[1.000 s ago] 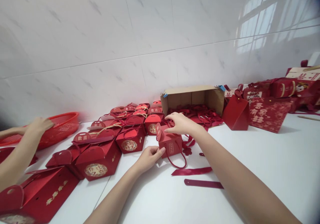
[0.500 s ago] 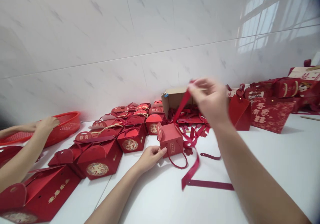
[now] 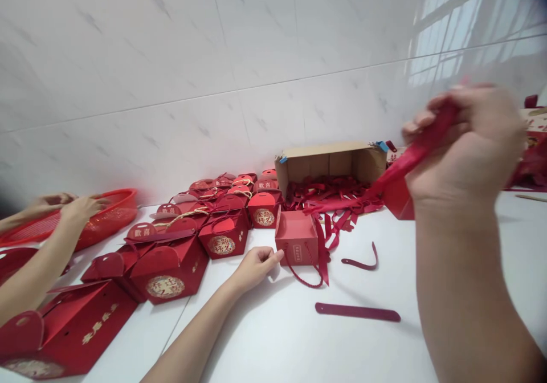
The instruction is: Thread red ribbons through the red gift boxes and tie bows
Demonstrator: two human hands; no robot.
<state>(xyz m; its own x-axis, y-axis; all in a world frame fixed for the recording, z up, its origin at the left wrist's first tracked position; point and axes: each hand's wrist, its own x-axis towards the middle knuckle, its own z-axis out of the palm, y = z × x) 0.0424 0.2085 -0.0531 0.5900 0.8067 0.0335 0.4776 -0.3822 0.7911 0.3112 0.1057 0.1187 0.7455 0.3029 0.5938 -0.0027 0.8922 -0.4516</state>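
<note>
A small red gift box (image 3: pixel 296 240) with a twisted rope handle stands on the white table. My left hand (image 3: pixel 258 266) grips its lower left corner, the thumb at the front edge and the fingers curled. Raised at the right, my right hand (image 3: pixel 465 138) is closed on a red ribbon (image 3: pixel 405 158), blurred by motion. The ribbon slants down left from the hand toward a heap of ribbons (image 3: pixel 329 192). In front of the box lie a flat dark red strap (image 3: pixel 357 312) and a curved dark red strap (image 3: pixel 361 265).
An open cardboard box (image 3: pixel 333 158) lies on its side by the wall, ribbons spilling out. Several red gift boxes (image 3: pixel 171 272) fill the left side. Another person's hands (image 3: pixel 77 209) are over a red plastic basket (image 3: pixel 123 198). More red packaging (image 3: pixel 534 155) is at the far right.
My right hand has moved right and slightly up, pulling the ribbon away from the front of the table. The gift box's lid flap no longer shows upright. My left hand stays at the box.
</note>
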